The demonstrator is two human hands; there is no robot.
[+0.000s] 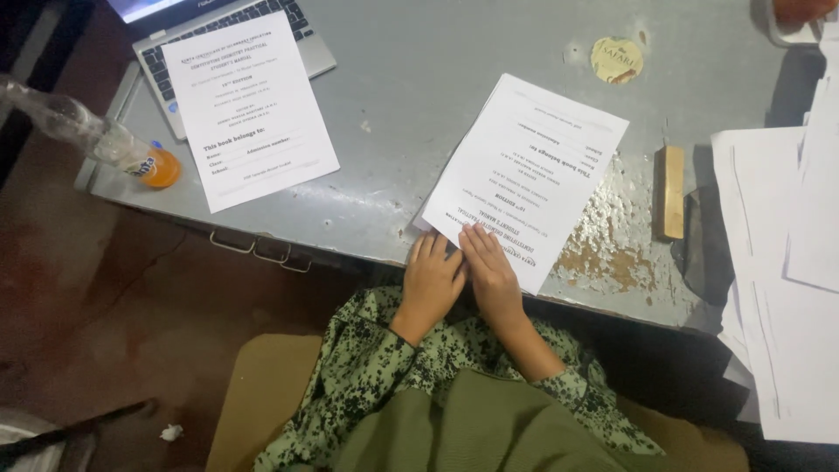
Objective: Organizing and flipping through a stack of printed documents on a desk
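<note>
Both hands lie flat, fingers together, on the near corner of the printed sheet [524,175] at six o'clock — left hand [430,281], right hand [491,273], gripping nothing. That corner overhangs the desk [419,79] edge — the sheet might crease or slip off.

Dim view, lit from twelve o'clock
Soft glare on the worn grey metal desk [411,105]; floor at eight o'clock sinks into murky shadow

A round yellow sticker [616,59] sat on the grey desk [419,79], far from me. At the left edge lay a clear bottle [92,135] with its blue-white label [138,165]. The laptop screen [144,7] glowed pale at the top.
</note>
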